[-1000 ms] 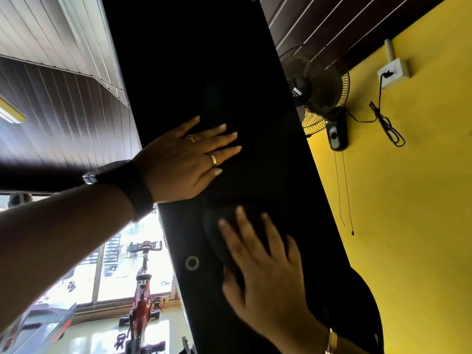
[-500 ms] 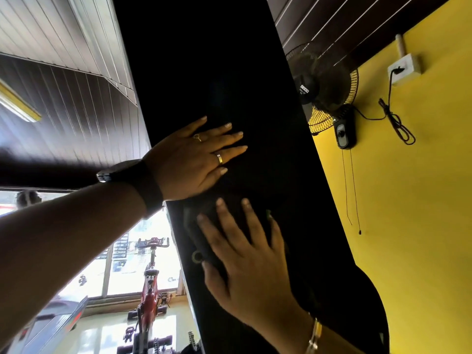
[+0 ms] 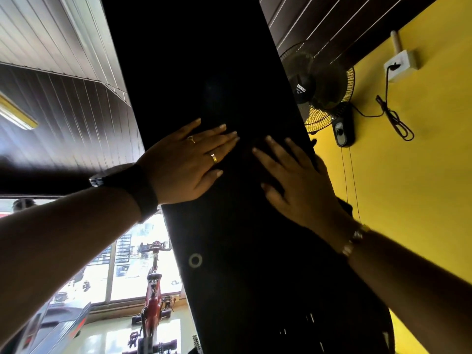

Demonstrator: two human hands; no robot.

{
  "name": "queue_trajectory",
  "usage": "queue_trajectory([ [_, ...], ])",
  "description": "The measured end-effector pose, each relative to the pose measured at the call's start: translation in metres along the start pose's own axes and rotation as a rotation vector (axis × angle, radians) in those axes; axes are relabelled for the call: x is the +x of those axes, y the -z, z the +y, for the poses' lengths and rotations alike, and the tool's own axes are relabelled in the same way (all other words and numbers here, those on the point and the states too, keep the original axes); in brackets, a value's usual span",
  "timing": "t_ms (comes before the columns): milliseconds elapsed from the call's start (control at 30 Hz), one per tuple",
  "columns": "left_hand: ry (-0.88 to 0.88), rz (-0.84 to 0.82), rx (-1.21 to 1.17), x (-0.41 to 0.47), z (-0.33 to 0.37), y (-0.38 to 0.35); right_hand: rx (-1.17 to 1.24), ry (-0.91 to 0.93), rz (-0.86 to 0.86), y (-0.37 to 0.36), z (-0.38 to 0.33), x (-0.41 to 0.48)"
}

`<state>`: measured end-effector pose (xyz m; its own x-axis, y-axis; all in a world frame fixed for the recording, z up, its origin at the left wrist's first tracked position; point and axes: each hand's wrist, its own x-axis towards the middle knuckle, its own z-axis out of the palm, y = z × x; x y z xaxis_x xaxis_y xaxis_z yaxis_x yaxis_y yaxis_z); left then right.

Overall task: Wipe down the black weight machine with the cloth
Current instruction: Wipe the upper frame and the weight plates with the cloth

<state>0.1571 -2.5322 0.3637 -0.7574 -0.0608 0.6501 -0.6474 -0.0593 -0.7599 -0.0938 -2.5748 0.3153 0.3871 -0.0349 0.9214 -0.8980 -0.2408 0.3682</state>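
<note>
The black weight machine [image 3: 204, 72] rises as a wide dark panel through the middle of the view, seen from below. My left hand [image 3: 184, 162] lies flat on the panel's left half, fingers straight, with two rings and a dark wristband. My right hand [image 3: 296, 182] presses flat against the panel's right side near its edge, fingers spread. A dark cloth [image 3: 258, 146] sits under its fingers, hard to tell from the black panel; a bit of it shows at the panel's right edge.
A wall fan [image 3: 321, 90] hangs on the yellow wall [image 3: 408, 187] just right of the panel, with a socket box [image 3: 401, 63] and a dangling cord. A red exercise bike [image 3: 153, 297] stands by the window at lower left. A round grommet [image 3: 195, 260] marks the panel.
My right hand has slid with the cloth up and to the right across the panel, from below the left hand to beside it. My left hand has stayed flat in place.
</note>
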Motion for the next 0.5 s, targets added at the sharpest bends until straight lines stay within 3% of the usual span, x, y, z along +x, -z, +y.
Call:
queue_trajectory([
  [167,0.012,-0.007,0.007,-0.002,0.0,0.0,0.058,-0.15,0.002,0.005,0.007,0.051],
  [300,0.003,-0.018,0.001,-0.002,0.0,0.003,0.13,-0.296,0.037,0.002,-0.009,0.039],
  [500,0.157,0.014,-0.051,-0.002,0.029,-0.001,0.164,-0.239,0.031,-0.01,-0.018,-0.038],
])
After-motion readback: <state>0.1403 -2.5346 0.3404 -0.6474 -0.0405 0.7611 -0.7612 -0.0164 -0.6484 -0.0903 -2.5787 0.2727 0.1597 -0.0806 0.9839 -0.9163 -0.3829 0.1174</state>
